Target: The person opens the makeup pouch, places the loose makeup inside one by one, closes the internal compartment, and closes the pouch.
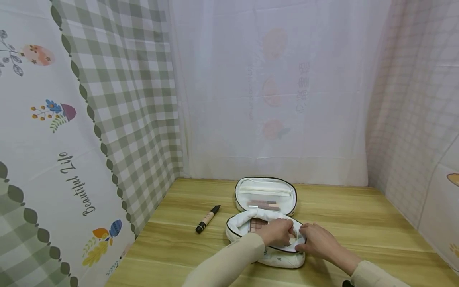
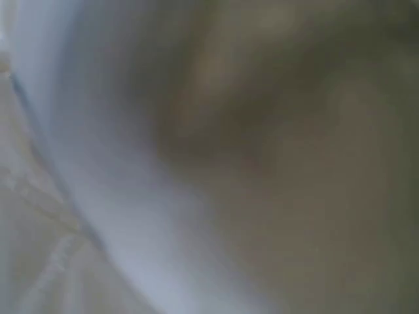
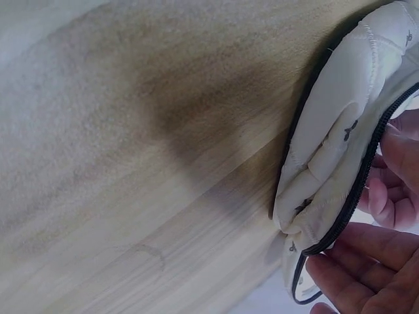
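In the head view, an unzipped white quilted makeup bag [image 1: 281,260] with black zipper edging lies with its lid [image 1: 265,191] folded back. My left hand [image 1: 279,232] reaches into the main compartment, fingers curled; whether they hold something is hidden. A small pale patch shows below those fingers. With my right hand [image 1: 319,241] I grip the bag's right rim, thumb and fingers on either side of the zipper [image 3: 357,196]. Beside my left hand, a pinkish-brown gridded palette [image 1: 257,225] sits in the bag. The left wrist view is mostly blurred.
Left of the bag, a black-and-beige pen-like tube [image 1: 208,219] lies on the wooden table [image 1: 340,211]. Slim cosmetics [image 1: 263,205] rest in the lid, below its zipped pocket. A small black object [image 1: 347,284] shows by my right sleeve. Cloth curtains [image 1: 279,91] surround the table.
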Motion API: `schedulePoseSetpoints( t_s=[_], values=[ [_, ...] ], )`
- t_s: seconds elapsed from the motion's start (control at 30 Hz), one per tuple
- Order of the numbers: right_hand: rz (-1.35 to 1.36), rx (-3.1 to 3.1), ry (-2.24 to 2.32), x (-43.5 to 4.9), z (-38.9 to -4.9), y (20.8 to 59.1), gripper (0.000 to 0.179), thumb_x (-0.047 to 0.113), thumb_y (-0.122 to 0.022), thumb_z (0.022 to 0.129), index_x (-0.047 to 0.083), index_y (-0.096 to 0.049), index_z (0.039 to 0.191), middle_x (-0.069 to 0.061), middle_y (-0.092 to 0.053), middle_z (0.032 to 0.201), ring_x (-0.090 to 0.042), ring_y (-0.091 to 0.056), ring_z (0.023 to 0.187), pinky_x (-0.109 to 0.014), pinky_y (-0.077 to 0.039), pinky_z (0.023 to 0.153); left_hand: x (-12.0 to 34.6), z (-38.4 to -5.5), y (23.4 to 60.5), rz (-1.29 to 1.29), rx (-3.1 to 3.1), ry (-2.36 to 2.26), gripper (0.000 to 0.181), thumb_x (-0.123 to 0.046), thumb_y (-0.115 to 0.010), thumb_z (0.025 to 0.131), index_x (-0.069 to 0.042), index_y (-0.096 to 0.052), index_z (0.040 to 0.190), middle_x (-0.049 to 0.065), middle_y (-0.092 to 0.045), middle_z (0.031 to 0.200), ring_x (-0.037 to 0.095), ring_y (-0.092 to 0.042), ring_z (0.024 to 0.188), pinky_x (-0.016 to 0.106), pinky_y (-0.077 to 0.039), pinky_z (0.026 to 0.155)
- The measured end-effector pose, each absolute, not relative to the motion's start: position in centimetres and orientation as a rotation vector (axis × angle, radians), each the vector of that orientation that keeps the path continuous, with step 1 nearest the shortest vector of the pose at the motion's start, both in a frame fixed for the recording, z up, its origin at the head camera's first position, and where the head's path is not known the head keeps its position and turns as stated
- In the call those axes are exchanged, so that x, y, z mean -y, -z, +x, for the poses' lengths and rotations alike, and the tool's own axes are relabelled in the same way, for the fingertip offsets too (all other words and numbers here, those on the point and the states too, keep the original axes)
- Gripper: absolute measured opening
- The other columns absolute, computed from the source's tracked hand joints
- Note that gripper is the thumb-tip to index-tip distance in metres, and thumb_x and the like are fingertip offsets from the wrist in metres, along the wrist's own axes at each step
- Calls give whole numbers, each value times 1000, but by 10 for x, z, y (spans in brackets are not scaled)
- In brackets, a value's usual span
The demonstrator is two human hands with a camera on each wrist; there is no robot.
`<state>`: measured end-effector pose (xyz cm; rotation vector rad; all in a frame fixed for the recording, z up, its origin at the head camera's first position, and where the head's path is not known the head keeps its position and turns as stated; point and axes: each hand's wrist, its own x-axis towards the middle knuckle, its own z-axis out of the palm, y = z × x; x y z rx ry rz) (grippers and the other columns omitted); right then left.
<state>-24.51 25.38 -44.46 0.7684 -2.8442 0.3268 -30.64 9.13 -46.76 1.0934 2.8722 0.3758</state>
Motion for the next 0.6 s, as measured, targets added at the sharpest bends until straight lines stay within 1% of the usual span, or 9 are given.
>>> schedulePoseSetpoints(
  t_s=[0.17, 0.23, 0.3, 0.37, 0.43, 0.5, 0.6],
  values=[
    [778, 2827, -315, -254, -245, 446, 36, 37, -88, 68, 16, -58, 69, -2, -67, 87, -13, -54, 66, -57, -48, 88, -89, -307, 464, 1147, -2911, -170, 25, -20, -82, 76, -23, -63, 94, -14, -58, 85, 4, -52, 79, 18, -40, 71],
    [760, 2838, -311, -254, -245, 447, 36, 37, -88, 68, 16, -59, 69, -2, -67, 88, -14, -54, 67, -58, -47, 89, -87, -307, 460, 1145, -2916, -104, 25, -22, -81, 78, -25, -65, 98, -14, -59, 90, 5, -53, 84, 20, -41, 73],
    [737, 2860, -308, -253, -245, 446, 35, 36, -88, 68, 14, -62, 72, -5, -69, 92, -19, -60, 73, -59, -45, 92, -83, -306, 456, 1133, -2910, -96, 25, -22, -79, 80, -25, -66, 101, -13, -60, 92, 5, -54, 86, 21, -41, 74],
    [719, 2881, -306, -253, -245, 446, 35, 36, -88, 68, 10, -67, 78, -9, -70, 97, -26, -65, 84, -61, -43, 95, -78, -305, 453, 1134, -2907, -93, 26, -22, -79, 80, -25, -68, 103, -13, -60, 93, 4, -55, 86, 20, -42, 74],
    [711, 2897, -300, -252, -245, 446, 38, 35, -88, 69, 5, -71, 85, -13, -70, 101, -32, -66, 95, -63, -40, 97, -73, -306, 450, 1136, -2902, -106, 27, -19, -79, 80, -25, -68, 104, -13, -59, 93, 4, -55, 86, 20, -43, 74],
    [713, 2903, -298, -251, -245, 446, 43, 35, -88, 69, 1, -73, 91, -16, -70, 104, -35, -65, 103, -64, -38, 98, -67, -307, 448, 1141, -2896, -130, 28, -18, -80, 80, -24, -69, 105, -12, -60, 94, 3, -55, 86, 20, -43, 74],
    [722, 2900, -288, -251, -246, 447, 45, 35, -88, 70, -1, -74, 94, -17, -70, 104, -36, -65, 104, -64, -38, 98, -55, -309, 444, 1136, -2897, -162, 29, -24, -81, 82, -22, -69, 108, -10, -62, 98, 5, -57, 92, 21, -45, 78]
  ],
)
